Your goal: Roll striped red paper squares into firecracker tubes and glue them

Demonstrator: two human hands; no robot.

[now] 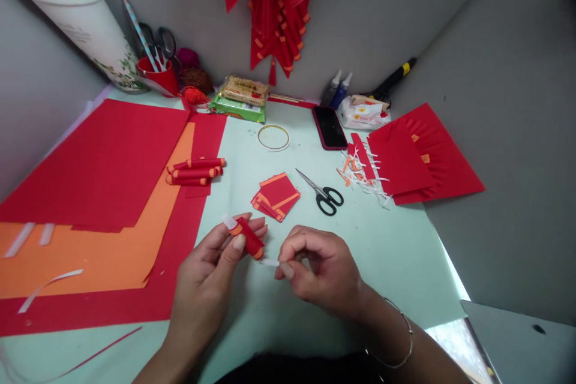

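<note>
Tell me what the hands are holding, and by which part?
The left hand holds a red paper tube by its side, between thumb and fingers; the right hand pinches a white strip by one end.

Up top, the edge slices off the hanging red decoration! The red roll hides part of the left hand, the right hand covers one end of a seemingly papery white strip, and print on the white cup blurs.

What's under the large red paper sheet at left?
Orange paper, with more red paper beneath that; two white strips also poke out. Anything fully covered can't be seen.
</note>
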